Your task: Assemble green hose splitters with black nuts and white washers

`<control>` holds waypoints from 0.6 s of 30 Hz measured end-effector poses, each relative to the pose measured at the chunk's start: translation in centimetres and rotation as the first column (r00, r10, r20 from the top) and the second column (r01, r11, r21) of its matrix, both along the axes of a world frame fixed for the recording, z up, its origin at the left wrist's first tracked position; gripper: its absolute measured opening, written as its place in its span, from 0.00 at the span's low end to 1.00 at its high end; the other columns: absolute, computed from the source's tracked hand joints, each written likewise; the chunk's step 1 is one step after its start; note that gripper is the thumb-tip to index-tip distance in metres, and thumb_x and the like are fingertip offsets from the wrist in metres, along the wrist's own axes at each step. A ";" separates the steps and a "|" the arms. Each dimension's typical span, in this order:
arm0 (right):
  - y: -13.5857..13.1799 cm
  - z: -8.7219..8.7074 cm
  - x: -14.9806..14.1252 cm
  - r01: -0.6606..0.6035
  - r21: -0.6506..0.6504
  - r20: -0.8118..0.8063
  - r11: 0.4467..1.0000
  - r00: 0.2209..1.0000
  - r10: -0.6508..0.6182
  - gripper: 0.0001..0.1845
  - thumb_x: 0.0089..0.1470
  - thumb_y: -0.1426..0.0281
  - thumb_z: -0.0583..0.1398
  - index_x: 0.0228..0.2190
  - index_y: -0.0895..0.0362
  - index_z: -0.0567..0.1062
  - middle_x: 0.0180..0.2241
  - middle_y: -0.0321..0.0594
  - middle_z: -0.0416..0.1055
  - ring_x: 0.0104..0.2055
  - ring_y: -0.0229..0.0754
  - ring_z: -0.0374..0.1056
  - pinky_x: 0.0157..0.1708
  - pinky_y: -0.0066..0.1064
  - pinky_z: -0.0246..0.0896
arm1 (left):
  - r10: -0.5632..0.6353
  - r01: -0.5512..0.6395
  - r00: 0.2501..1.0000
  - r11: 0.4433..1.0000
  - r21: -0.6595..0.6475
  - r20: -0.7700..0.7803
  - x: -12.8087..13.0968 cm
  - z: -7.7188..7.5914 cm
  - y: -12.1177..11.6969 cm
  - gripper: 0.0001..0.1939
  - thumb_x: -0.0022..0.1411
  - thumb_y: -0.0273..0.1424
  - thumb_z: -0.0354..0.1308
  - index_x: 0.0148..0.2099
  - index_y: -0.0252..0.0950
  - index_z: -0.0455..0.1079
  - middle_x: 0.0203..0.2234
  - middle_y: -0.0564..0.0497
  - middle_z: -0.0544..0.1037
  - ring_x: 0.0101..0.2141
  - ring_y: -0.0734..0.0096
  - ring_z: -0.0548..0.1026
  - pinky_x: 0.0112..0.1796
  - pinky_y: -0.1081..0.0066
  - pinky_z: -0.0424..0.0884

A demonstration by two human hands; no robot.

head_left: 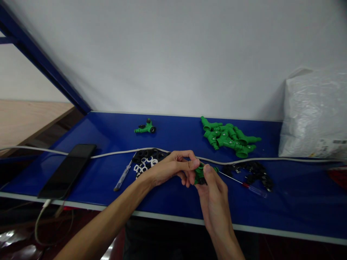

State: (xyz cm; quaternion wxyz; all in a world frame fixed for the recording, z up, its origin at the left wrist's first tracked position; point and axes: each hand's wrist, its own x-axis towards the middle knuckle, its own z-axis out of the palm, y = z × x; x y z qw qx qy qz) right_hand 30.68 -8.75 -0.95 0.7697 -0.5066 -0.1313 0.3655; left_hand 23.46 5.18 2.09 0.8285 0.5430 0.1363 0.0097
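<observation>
Over the front middle of the blue table, my right hand (214, 195) is closed around a green plastic Y-shaped hose connector (200, 175). My left hand (180, 168) pinches at the same connector from the other side, fingertips at its top. Fingers cover most of the piece. Left of my hands lie white rings (145, 164) and black rings (143, 154) in a loose heap. To the right is a pile of small black parts (256, 173). One finished-looking green connector with black fittings (146, 127) lies apart at the back left.
A heap of green connectors (230, 137) lies at the back right, near a plastic-wrapped white package (313, 115). Screwdrivers lie on both sides: a clear-handled one (123, 177) and a red-and-clear one (252, 187). A white cable (108, 154) crosses the table and passes a black phone (67, 171).
</observation>
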 end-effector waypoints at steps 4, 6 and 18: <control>0.0 0.1 0.0 -0.007 -0.016 0.015 1.000 1.000 0.007 0.16 0.57 0.54 0.66 0.29 0.54 0.78 0.31 0.37 0.72 0.34 0.41 0.67 0.35 0.33 0.65 | 0.016 -0.016 1.000 1.000 -0.010 -0.004 0.1 0.1 -0.1 0.23 0.57 0.49 0.69 0.33 0.36 0.67 0.19 0.53 0.78 0.19 0.76 0.74 0.21 0.79 0.66; -0.1 0.0 -0.1 -0.001 -0.031 0.023 1.000 1.000 0.002 0.17 0.58 0.53 0.66 0.29 0.55 0.78 0.31 0.36 0.71 0.34 0.40 0.66 0.34 0.32 0.64 | 0.025 -0.025 1.000 0.999 -0.020 -0.007 0.1 0.1 -0.2 0.23 0.56 0.49 0.70 0.32 0.36 0.67 0.19 0.53 0.78 0.19 0.76 0.74 0.21 0.79 0.66; -0.2 -0.5 -0.2 0.052 -0.115 0.157 0.992 0.987 -0.034 0.21 0.56 0.49 0.65 0.35 0.54 0.81 0.36 0.41 0.77 0.36 0.43 0.69 0.35 0.34 0.64 | 0.062 -0.060 0.998 0.992 -0.115 0.013 0.2 -0.8 -0.2 0.21 0.57 0.46 0.70 0.32 0.35 0.68 0.19 0.53 0.76 0.19 0.75 0.74 0.25 0.77 0.68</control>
